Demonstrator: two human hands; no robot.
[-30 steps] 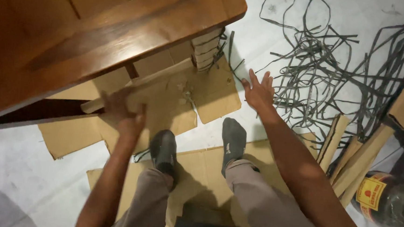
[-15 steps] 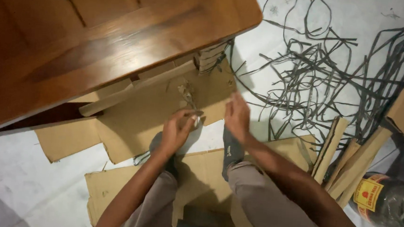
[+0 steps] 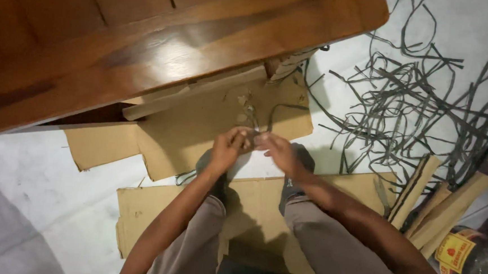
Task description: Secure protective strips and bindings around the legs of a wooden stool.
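We are bringing our left hand (image 3: 227, 149) and right hand (image 3: 276, 151) together, fingertips pinching 1 thin dark strip (image 3: 254, 122). They are hovering over flat cardboard (image 3: 211, 123); the plastic jar (image 3: 473, 261) is sitting well apart, contents unclear.

This looks like a makeshift home workshop on the floor of a room. A pale floor (image 3: 37, 198) carries flattened sheets of brown cardboard (image 3: 199, 123) laid as a work mat, some tucked under the edge of a polished wooden table (image 3: 148, 41). A loose tangle of dark cut strips (image 3: 415, 102) sprawls at the right, near leaning cardboard offcuts (image 3: 421, 193) and a bottle with a red and yellow label (image 3: 473, 258)
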